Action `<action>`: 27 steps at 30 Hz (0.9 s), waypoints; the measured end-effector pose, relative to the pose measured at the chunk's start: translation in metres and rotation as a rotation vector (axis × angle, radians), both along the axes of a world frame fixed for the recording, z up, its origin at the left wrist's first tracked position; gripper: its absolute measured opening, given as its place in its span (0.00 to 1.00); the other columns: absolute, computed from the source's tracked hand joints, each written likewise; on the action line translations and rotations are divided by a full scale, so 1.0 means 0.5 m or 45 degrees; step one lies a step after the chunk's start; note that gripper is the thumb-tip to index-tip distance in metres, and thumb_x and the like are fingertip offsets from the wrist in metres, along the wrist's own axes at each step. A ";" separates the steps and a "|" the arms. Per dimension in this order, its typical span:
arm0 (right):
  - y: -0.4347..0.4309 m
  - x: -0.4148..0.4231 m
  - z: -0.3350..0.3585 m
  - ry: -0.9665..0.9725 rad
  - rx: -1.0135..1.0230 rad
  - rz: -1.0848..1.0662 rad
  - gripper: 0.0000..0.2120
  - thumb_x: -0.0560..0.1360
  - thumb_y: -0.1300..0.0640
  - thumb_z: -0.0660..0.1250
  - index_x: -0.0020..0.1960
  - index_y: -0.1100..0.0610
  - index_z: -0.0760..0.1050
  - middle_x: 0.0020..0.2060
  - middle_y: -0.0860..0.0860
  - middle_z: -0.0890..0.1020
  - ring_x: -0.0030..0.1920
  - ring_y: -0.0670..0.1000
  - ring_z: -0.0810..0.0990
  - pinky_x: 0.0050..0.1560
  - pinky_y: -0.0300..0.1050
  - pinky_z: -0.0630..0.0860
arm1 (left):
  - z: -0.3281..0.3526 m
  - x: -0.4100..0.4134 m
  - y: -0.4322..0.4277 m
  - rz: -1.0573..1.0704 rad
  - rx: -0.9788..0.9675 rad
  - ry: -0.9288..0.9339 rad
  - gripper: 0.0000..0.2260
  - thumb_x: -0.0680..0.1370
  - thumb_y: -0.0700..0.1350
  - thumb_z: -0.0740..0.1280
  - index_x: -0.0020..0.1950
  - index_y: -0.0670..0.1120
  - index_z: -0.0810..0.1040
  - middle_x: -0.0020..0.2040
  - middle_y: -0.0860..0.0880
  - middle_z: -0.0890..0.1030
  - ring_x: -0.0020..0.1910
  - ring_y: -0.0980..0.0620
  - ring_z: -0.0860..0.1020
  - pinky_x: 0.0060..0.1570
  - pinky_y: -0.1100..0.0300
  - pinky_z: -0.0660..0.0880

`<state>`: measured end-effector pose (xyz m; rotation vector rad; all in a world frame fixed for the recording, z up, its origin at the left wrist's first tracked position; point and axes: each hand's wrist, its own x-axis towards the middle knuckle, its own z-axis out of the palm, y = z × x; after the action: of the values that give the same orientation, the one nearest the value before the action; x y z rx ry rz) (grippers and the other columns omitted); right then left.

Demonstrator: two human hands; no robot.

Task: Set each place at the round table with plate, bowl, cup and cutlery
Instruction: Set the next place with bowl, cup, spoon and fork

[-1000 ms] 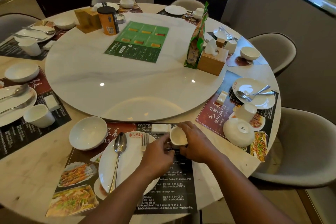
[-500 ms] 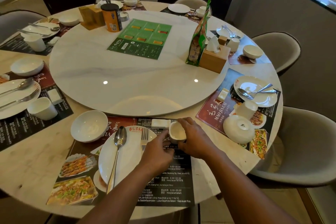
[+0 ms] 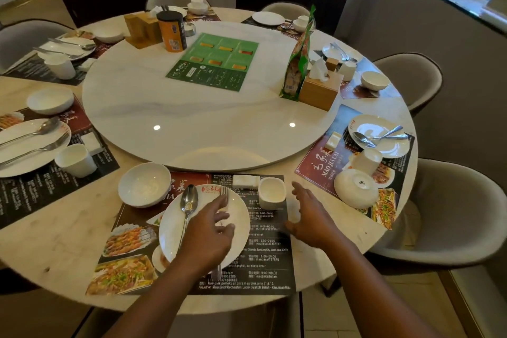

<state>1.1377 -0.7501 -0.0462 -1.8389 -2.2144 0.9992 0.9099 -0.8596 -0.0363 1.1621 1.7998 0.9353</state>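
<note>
Near-edge place looks set: cup (image 3: pixel 271 191) upright beside plate (image 3: pixel 175 230). Your left hand (image 3: pixel 210 230) and right hand (image 3: pixel 310 217) hover, fingers wide, holding nothing. The right-edge bowl (image 3: pixel 355 187) is overturned and still needs righting.

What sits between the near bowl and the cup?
Head view: the plate, its far rim bearing the spoon and fork ends, then a small white block beside the cup.

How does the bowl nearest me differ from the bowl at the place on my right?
The near bowl stands upright; the right bowl lies upside down, base up. The near bowl stands left of its plate; the right bowl lies beside a cup. Both are white.
</note>
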 end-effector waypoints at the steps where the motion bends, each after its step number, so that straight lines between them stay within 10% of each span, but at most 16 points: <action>1: -0.022 0.016 -0.002 -0.020 -0.027 -0.024 0.51 0.68 0.48 0.79 0.80 0.45 0.50 0.76 0.48 0.63 0.72 0.52 0.67 0.69 0.55 0.72 | 0.007 -0.007 -0.008 0.008 0.007 0.021 0.28 0.76 0.40 0.69 0.74 0.54 0.66 0.65 0.54 0.76 0.56 0.58 0.77 0.54 0.61 0.77; 9: -0.223 0.155 0.013 -0.130 -0.055 -0.101 0.21 0.76 0.52 0.71 0.67 0.46 0.73 0.61 0.41 0.73 0.61 0.43 0.74 0.60 0.43 0.77 | 0.040 0.039 -0.073 -0.290 0.003 0.194 0.18 0.77 0.44 0.69 0.65 0.55 0.75 0.54 0.60 0.79 0.47 0.62 0.79 0.38 0.72 0.73; 13: -0.235 0.238 0.045 -0.239 -0.207 -0.011 0.11 0.74 0.51 0.71 0.56 0.43 0.77 0.48 0.41 0.80 0.46 0.43 0.79 0.45 0.40 0.80 | 0.052 0.088 -0.084 -0.560 -0.085 0.181 0.16 0.77 0.46 0.70 0.62 0.62 0.74 0.52 0.60 0.80 0.48 0.61 0.80 0.46 0.63 0.80; 27: 0.141 0.543 0.100 -0.197 0.175 0.066 0.12 0.77 0.51 0.70 0.60 0.46 0.78 0.47 0.40 0.81 0.46 0.39 0.79 0.46 0.36 0.79 | 0.042 0.416 0.157 -0.460 -0.011 0.460 0.20 0.75 0.56 0.68 0.67 0.61 0.71 0.56 0.64 0.75 0.47 0.65 0.78 0.48 0.64 0.77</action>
<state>1.4090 -0.6799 0.0038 -1.8646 -2.3631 0.7140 1.1176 -0.7810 -0.0153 1.6650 1.7756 0.5301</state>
